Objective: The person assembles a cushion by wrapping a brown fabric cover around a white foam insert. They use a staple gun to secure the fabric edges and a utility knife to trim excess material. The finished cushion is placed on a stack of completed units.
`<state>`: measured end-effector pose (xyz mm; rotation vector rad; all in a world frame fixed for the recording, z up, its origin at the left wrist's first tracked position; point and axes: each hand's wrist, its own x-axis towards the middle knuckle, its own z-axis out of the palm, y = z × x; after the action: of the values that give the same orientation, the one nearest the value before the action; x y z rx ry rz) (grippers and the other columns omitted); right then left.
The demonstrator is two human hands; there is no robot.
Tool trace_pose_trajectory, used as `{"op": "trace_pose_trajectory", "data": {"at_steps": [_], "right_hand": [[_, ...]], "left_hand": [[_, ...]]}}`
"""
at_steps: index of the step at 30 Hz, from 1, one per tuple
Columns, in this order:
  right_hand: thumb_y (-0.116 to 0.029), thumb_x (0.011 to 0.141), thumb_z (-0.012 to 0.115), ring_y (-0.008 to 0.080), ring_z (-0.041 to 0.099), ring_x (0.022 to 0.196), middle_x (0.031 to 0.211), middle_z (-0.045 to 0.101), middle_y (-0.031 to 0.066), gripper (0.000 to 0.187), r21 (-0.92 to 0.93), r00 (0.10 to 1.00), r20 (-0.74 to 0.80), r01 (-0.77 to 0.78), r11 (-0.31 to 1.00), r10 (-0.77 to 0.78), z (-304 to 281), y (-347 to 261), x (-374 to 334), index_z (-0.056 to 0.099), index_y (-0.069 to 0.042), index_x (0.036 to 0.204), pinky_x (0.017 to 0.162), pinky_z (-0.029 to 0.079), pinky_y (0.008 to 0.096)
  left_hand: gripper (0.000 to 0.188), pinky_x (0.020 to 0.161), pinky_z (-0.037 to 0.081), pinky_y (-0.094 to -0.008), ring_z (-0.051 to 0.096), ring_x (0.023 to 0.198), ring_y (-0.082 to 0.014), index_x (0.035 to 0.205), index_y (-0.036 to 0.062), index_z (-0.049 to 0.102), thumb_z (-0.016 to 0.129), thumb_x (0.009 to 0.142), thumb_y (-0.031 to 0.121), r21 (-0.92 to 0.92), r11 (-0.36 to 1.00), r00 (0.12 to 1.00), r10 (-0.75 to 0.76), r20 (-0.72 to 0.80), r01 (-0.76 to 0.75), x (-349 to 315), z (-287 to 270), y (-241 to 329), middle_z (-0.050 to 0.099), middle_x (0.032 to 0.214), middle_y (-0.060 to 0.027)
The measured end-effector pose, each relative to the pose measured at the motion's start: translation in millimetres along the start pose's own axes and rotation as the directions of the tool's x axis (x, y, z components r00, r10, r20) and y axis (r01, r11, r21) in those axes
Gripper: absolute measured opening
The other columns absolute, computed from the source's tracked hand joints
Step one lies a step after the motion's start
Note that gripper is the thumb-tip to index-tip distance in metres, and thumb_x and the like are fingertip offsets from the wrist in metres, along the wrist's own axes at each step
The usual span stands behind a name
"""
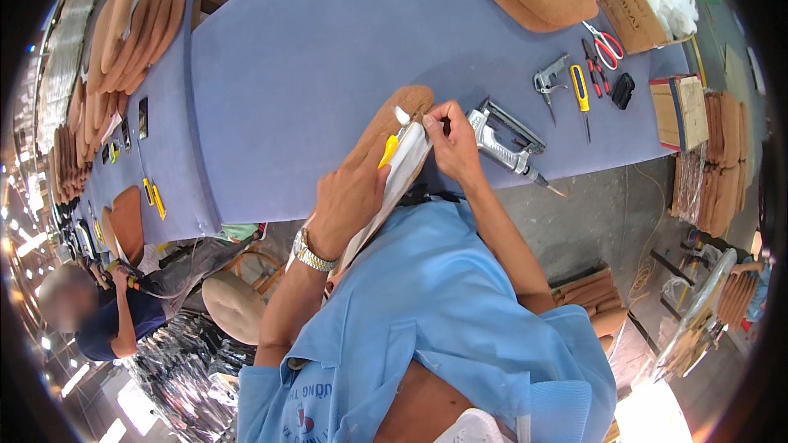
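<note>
A long, narrow brown upholstered pad (373, 135) with a pale underside (402, 168) leans against my body at the table's edge. My left hand (349, 201) lies across it with fingers curled, and a yellow-handled tool (388, 150) sticks out from the grip toward the pad's far end. A small white piece (401, 116) shows just beyond the tool; I cannot tell whether it is stuffing. At the far end my right hand (453, 143) pinches the brown cover's edge between thumb and fingers. Close to its right, a silver staple gun (501, 141) lies on the table.
On the blue-covered table (312, 57) lie an air blow gun (552, 80), a yellow screwdriver (580, 89), pliers (597, 66) and red-handled scissors (607, 45). A carton (628, 0) of white stuffing stands far right. Brown cushions (135, 25) pile up at left. Another person (107, 320) works at lower left.
</note>
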<state>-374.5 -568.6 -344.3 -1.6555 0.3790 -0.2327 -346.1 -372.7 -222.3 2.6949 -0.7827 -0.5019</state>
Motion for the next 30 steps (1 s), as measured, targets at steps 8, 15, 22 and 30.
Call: {"op": "trace_pose_trajectory", "data": {"at_steps": [8,15,22,30], "right_hand": [[-0.017,0.098,0.068,0.0224,0.063,0.079,0.089,0.067,0.0116,0.016,-0.157,0.986,0.043,0.163,0.974,-0.158,-13.2,-18.0,-2.4,0.061,-0.002,0.099,0.073,0.051,0.0353],[-0.014,0.098,0.068,0.0215,0.064,0.077,0.087,0.066,0.0112,0.013,-0.019,0.994,0.1,-0.035,0.999,0.037,-24.4,3.0,1.1,0.061,-0.002,0.099,0.072,0.052,0.0346],[-0.014,0.097,0.069,0.0236,0.066,0.078,0.09,0.066,0.0118,0.015,-0.154,1.0,-0.002,0.001,0.988,-0.001,-14.4,-31.5,-0.4,0.06,-0.003,0.1,0.071,0.053,0.036],[-0.013,0.095,0.07,0.0264,0.057,0.073,0.089,0.058,0.0111,0.014,-0.174,0.983,0.048,0.184,0.967,-0.178,-14.3,-22.2,-0.9,0.059,-0.004,0.095,0.064,0.045,0.0388]], "left_hand": [[0.05,0.06,0.055,-0.0502,0.069,0.069,-0.0384,0.15,0.0192,0.054,0.061,0.101,0.029,-0.06,0.996,0.996,-0.064,-0.058,0.06,-11.4,7.1,7.7,0.07,0.076,-0.0176],[0.047,0.06,0.055,-0.0491,0.07,0.07,-0.0371,0.147,0.0211,0.058,0.063,0.1,0.026,-0.14,0.99,0.992,-0.016,-0.128,-0.002,-13.0,9.5,9.8,0.071,0.083,-0.0158],[0.042,0.058,0.052,-0.0437,0.068,0.065,-0.0345,0.141,0.0152,0.063,0.065,0.1,0.022,-0.129,0.991,0.984,-0.055,-0.172,0.033,-12.0,-7.7,19.5,0.071,0.081,-0.0149],[0.044,0.056,0.054,-0.0471,0.069,0.066,-0.0379,0.145,0.0182,0.059,0.061,0.102,0.029,-0.079,0.996,0.987,0.027,-0.157,-0.04,7.7,6.0,18.9,0.073,0.084,-0.0148]]}}
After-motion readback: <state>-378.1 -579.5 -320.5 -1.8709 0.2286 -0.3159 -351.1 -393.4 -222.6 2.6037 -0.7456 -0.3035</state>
